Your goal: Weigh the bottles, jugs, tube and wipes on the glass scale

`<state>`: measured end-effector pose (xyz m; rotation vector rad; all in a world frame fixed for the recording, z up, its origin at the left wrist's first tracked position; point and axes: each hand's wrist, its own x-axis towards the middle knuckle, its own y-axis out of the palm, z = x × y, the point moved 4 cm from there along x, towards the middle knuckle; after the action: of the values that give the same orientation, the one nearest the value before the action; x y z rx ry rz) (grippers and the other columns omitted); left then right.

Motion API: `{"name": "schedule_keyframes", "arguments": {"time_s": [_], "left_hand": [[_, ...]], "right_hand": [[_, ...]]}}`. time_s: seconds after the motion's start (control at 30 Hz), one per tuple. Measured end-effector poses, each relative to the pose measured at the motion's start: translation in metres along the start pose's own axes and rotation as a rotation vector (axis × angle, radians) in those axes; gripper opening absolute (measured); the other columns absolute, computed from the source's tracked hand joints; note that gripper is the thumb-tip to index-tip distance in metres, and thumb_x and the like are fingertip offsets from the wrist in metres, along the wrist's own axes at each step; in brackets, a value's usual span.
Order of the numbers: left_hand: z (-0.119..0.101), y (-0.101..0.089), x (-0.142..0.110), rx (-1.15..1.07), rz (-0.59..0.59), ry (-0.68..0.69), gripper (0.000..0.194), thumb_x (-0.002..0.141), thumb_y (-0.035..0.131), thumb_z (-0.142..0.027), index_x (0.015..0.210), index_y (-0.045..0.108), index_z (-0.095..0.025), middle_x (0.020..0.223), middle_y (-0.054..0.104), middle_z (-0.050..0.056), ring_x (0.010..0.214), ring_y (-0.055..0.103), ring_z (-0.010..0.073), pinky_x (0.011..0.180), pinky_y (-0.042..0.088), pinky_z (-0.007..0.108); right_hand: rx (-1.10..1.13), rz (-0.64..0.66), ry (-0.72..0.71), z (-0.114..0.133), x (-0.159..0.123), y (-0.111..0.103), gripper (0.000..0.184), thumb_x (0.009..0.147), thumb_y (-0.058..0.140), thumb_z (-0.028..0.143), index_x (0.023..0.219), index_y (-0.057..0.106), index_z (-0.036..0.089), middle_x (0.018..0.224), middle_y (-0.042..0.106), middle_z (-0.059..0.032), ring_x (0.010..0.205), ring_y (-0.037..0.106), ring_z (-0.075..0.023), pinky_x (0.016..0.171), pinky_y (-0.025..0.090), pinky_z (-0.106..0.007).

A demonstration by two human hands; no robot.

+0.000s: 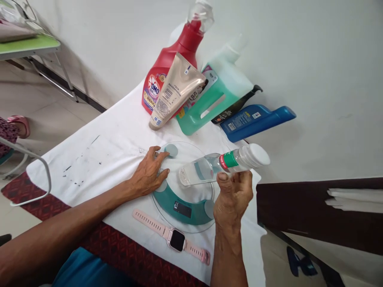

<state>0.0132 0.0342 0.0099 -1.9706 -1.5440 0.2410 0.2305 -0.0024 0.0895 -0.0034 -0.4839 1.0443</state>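
Note:
My right hand is wrapped round a clear bottle with a white cap and a green and red label. Clear liquid shows inside it. The bottle leans, its base over a round glass kitchen scale with a teal band; whether it touches the glass I cannot tell. At the scale's left edge rests my left hand, its fingers spread and touching the rim. Part of the scale's dark display is lit, but the reading is unclear. In front of the scale lies a pink-strapped smartwatch.
Behind the scale stand a red detergent bottle, a beige tube, a green liquid jug, a dark bottle and a blue bottle. A wall rises behind the white cloth. Another person's foot shows at left.

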Motion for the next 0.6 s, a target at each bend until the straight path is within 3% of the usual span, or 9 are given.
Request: {"name": "schedule_keyframes", "arguments": {"time_s": [0.27, 0.43, 0.6], "left_hand": [[0.001, 0.003, -0.003, -0.028, 0.001, 0.003, 0.048, 0.098, 0.057, -0.026, 0.144, 0.048, -0.019, 0.151, 0.039, 0.021, 0.123, 0.061, 0.0336, 0.103, 0.057, 0.061], [0.002, 0.006, -0.004, -0.048, -0.042, 0.031, 0.047, 0.096, 0.058, -0.023, 0.142, 0.046, -0.022, 0.15, 0.04, 0.02, 0.126, 0.059, 0.0345, 0.106, 0.055, 0.063], [0.004, 0.009, -0.005, -0.048, -0.062, 0.051, 0.049, 0.094, 0.058, -0.022, 0.142, 0.046, -0.023, 0.148, 0.042, 0.019, 0.131, 0.057, 0.0362, 0.108, 0.054, 0.062]], "right_hand": [[-0.289, -0.052, -0.13, 0.027, -0.012, 0.007, 0.045, 0.087, 0.074, 0.055, 0.117, 0.065, 0.022, 0.112, 0.07, -0.0106, 0.105, 0.069, -0.0291, 0.1, 0.052, -0.05], [-0.531, -0.081, -0.123, 0.033, -0.013, 0.015, 0.071, 0.074, 0.084, 0.068, 0.125, 0.065, 0.021, 0.111, 0.074, -0.0139, 0.098, 0.071, -0.0333, 0.095, 0.053, -0.05], [-0.43, -0.096, -0.033, 0.033, -0.002, 0.016, 0.06, 0.068, 0.088, 0.066, 0.106, 0.074, 0.022, 0.091, 0.077, -0.0086, 0.081, 0.072, -0.0299, 0.085, 0.057, -0.047]]}}
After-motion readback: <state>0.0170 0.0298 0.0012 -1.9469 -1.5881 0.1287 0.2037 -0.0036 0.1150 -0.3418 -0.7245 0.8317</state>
